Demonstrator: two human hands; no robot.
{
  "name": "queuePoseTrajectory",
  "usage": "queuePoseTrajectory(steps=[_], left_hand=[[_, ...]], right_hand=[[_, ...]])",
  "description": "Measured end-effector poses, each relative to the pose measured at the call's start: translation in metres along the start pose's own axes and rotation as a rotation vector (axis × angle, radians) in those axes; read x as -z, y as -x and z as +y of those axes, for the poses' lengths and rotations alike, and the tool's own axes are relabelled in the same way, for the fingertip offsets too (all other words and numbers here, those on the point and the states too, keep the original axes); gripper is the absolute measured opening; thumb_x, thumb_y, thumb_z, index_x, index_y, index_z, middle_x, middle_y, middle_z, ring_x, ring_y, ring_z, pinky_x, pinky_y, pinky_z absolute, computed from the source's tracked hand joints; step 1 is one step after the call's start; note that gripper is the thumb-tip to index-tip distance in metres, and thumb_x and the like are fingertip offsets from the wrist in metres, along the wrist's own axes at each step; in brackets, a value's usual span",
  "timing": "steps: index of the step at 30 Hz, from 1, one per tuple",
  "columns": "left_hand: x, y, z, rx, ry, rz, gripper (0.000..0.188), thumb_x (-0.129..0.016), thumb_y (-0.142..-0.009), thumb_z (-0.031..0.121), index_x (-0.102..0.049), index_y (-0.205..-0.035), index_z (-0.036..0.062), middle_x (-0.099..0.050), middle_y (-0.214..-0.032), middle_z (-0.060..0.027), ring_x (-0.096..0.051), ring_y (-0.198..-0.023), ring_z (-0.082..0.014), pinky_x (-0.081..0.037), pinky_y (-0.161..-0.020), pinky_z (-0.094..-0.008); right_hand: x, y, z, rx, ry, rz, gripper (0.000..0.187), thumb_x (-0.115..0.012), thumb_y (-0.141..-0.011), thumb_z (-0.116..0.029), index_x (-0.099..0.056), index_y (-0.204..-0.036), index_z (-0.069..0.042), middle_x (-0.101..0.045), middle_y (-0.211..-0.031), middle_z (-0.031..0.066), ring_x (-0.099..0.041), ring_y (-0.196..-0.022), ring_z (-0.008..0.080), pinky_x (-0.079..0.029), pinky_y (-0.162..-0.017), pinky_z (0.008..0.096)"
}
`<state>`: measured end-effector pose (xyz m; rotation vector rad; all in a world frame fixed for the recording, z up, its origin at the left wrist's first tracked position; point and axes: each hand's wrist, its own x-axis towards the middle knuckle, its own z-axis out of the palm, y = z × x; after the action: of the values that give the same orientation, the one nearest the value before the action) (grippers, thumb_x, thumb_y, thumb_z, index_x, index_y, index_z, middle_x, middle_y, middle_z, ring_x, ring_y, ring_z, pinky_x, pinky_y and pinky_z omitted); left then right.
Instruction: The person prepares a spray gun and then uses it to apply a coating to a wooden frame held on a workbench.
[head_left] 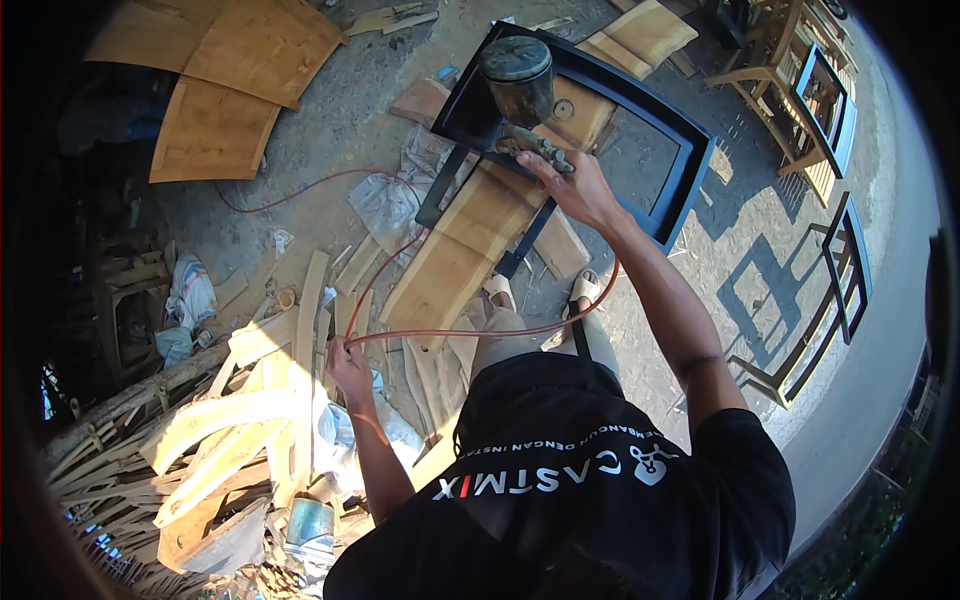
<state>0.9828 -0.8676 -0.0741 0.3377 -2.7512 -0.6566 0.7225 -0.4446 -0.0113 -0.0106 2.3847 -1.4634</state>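
My right hand (578, 188) is closed round the handle of a paint spray gun (530, 145) with a dark, stained cup on top. The gun is over a black wooden frame (688, 160) with an open middle, and hides part of it. At the left, my left hand (348, 368) is closed on a thin red hose (470, 333). From there the hose curves across my front and up towards my right forearm. Beneath the frame lies a long light-brown plank (465, 240).
Wood offcuts (255, 400) are heaped at the lower left, beside a blue-grey can (310, 525). Large brown panels (235, 75) lie at the upper left. Another black frame (845, 270) stands at the right, near wooden furniture frames (780, 75). Crumpled plastic (388, 210) lies on the ground.
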Motion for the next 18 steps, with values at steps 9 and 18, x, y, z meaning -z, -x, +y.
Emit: queuePoseTrajectory(steps=[9, 18], left_hand=[[0.002, -0.054, -0.034, -0.012, 0.067, -0.038, 0.015, -0.056, -0.093, 0.004, -0.053, -0.080, -0.0022, -0.054, -0.071, -0.0203, -0.054, -0.062, -0.0398, -0.043, -0.058, -0.0463], [-0.004, -0.078, -0.057, -0.127, 0.092, -0.062, 0.024, -0.059, -0.096, 0.013, -0.049, -0.079, -0.0020, -0.050, -0.068, -0.0196, -0.050, -0.059, -0.0386, -0.041, -0.057, -0.0453]], right_hand=[[-0.002, -0.063, 0.005, -0.063, -0.062, 0.295, 0.061, -0.071, -0.092, -0.059, -0.074, -0.095, 0.002, -0.065, -0.073, 0.0069, -0.059, -0.070, 0.0135, -0.049, -0.067, 0.0342], [0.028, -0.128, 0.002, -0.047, 0.067, 0.559, 0.073, -0.064, -0.090, -0.071, -0.069, -0.081, 0.002, -0.066, -0.066, 0.0113, -0.068, -0.067, 0.0243, -0.053, -0.071, 0.0411]])
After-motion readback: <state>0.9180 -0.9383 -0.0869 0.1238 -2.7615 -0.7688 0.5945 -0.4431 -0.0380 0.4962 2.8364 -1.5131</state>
